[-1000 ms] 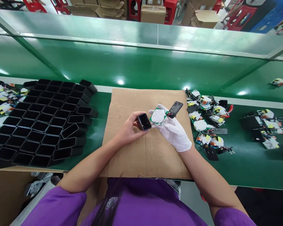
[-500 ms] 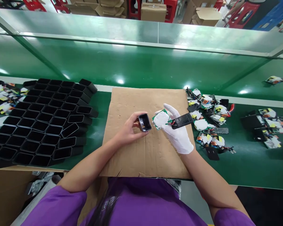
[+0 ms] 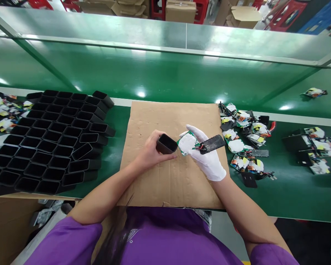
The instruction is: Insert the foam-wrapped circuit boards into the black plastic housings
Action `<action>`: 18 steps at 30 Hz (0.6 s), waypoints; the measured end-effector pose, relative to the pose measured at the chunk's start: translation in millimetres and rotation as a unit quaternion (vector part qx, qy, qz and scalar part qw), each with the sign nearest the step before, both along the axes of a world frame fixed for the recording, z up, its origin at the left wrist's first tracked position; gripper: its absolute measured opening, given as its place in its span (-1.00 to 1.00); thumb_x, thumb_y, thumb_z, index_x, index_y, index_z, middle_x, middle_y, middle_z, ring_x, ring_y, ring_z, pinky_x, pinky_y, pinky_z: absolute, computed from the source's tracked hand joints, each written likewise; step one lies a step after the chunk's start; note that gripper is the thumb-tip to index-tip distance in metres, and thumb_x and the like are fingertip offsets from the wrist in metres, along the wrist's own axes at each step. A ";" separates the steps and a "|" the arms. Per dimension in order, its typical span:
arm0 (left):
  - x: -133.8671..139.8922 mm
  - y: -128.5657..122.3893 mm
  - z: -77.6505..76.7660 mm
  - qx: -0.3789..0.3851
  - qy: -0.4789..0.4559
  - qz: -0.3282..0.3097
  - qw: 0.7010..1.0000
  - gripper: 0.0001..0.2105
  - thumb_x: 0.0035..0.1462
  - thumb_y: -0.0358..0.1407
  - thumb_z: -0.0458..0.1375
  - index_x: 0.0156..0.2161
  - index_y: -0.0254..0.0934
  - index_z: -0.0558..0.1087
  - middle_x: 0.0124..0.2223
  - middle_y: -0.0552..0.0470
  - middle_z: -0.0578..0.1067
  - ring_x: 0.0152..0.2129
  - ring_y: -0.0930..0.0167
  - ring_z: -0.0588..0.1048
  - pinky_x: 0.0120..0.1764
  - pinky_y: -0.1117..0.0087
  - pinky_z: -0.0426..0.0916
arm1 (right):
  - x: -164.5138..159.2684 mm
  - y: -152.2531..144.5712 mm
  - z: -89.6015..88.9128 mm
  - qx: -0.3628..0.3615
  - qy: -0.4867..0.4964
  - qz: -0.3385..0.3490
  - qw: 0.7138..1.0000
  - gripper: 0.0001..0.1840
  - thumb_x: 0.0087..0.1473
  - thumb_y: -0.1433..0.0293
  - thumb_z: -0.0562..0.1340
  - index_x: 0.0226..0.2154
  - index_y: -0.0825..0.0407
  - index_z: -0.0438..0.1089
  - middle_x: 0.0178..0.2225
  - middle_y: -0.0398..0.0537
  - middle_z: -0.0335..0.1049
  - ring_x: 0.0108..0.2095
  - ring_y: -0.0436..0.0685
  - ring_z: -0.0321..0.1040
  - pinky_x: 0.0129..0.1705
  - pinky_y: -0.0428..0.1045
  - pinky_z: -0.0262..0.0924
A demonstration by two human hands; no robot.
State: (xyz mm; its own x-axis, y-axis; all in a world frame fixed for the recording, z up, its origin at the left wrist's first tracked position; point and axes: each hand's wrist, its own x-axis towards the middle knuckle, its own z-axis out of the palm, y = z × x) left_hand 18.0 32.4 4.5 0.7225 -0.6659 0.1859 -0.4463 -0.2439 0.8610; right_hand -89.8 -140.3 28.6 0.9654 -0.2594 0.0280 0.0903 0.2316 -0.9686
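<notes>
Over the cardboard sheet (image 3: pixel 154 187), my bare left hand (image 3: pixel 151 149) is closed around a black plastic case (image 3: pixel 166 144), its open end tilted up toward me. My right hand (image 3: pixel 208 162), in a white glove, holds a green circuit board (image 3: pixel 187 142) largely covered with white filler. Thin red and black wires join the board to a flat black plate (image 3: pixel 213 144), which lies across the gloved fingers. The board's left edge is right beside the case's mouth; whether they touch I cannot tell.
Many black cases (image 3: pixel 52 138) stand packed together on the left, open ends up. A pile of circuit board assemblies (image 3: pixel 241 136) lies right of the cardboard, with more assemblies (image 3: pixel 316 147) farther right. A green belt (image 3: pixel 165 79) with a metal rail runs behind; one assembly (image 3: pixel 315 92) sits on it.
The black case has turned in my left hand, so its open mouth now faces up more. The board in my right hand has shifted slightly left. An assembly on the belt has moved left.
</notes>
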 end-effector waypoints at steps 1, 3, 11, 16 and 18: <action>-0.4 -0.2 -1.3 0.009 0.003 0.019 1.000 -0.48 -0.18 -0.07 0.44 -0.18 -0.19 0.32 -0.25 0.09 0.43 -0.36 0.39 0.49 -0.34 0.38 0.41 | 0.1 1.0 -0.6 0.004 0.003 0.004 1.000 -0.25 -0.12 0.02 0.47 0.10 -0.14 0.34 -0.06 -0.01 0.44 -0.17 0.19 0.43 -0.13 0.11 0.37; -2.2 -0.1 -3.8 0.018 0.018 0.039 0.999 -0.47 -0.15 -0.05 0.43 -0.17 -0.19 0.28 -0.28 0.10 0.44 -0.40 0.39 0.50 -0.39 0.39 0.40 | 0.6 3.1 -2.0 0.011 0.002 0.011 1.000 -0.27 -0.12 0.00 0.46 0.07 -0.12 0.35 -0.08 0.00 0.45 -0.22 0.18 0.43 -0.20 0.10 0.37; -7.6 -2.4 -2.2 -0.090 -0.016 -0.048 0.995 -0.70 0.15 -0.30 0.19 -0.10 -0.18 0.15 0.08 -0.21 0.52 -0.16 0.38 0.60 -0.34 0.48 0.46 | 3.8 4.4 -3.9 -0.020 -0.012 -0.056 0.998 -0.33 -0.11 0.04 0.47 0.02 -0.13 0.34 -0.10 -0.02 0.48 -0.16 0.20 0.44 -0.05 0.17 0.36; -9.1 -2.7 -3.5 -0.056 -0.020 -0.053 0.997 -0.65 0.06 -0.28 0.24 -0.23 -0.16 0.09 0.04 -0.17 0.57 -0.40 0.44 0.61 -0.46 0.50 0.39 | 6.3 6.9 -3.8 0.036 -0.004 -0.075 0.997 -0.45 -0.06 0.06 0.45 -0.09 -0.09 0.35 -0.32 -0.15 0.48 -0.37 0.08 0.39 -0.24 0.05 0.37; -10.0 -2.3 -5.2 -0.028 -0.016 -0.062 0.998 -0.64 0.03 -0.26 0.24 -0.24 -0.15 0.08 -0.02 -0.11 0.58 -0.47 0.46 0.58 -0.45 0.48 0.37 | 8.7 7.6 -5.4 0.085 0.026 -0.091 0.992 -0.53 -0.03 0.07 0.43 -0.16 -0.06 0.36 -0.44 -0.21 0.43 -0.44 0.04 0.35 -0.32 0.00 0.35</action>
State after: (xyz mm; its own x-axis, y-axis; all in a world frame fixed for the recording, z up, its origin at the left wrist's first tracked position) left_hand 8.0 30.1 -0.7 0.6285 -0.7376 0.2468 -0.4980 -0.1379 0.8562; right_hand -81.0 -132.7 23.3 0.9011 -0.4263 -0.0795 0.0969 0.3766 -0.9213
